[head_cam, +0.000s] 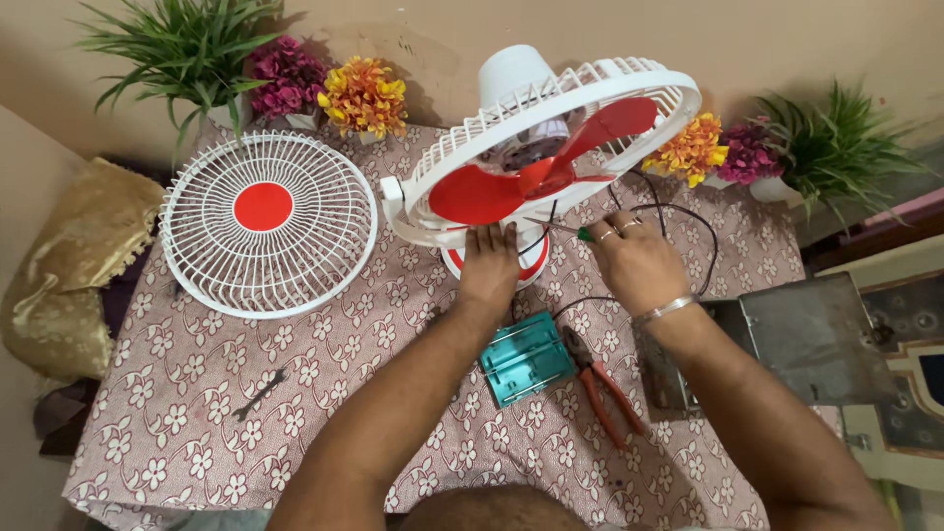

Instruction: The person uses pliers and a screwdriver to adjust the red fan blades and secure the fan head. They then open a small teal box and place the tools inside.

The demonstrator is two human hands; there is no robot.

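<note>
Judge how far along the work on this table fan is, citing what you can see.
Done: the front guard is off and lies flat on the cloth beside the fan. In hand: the left hand steadies the fan's base while the right hand holds a green-handled screwdriver toward the hub. Left: the red blades remain mounted.

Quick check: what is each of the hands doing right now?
Left hand: open, fingers flat against the fan base.
Right hand: closed on a screwdriver.
</note>
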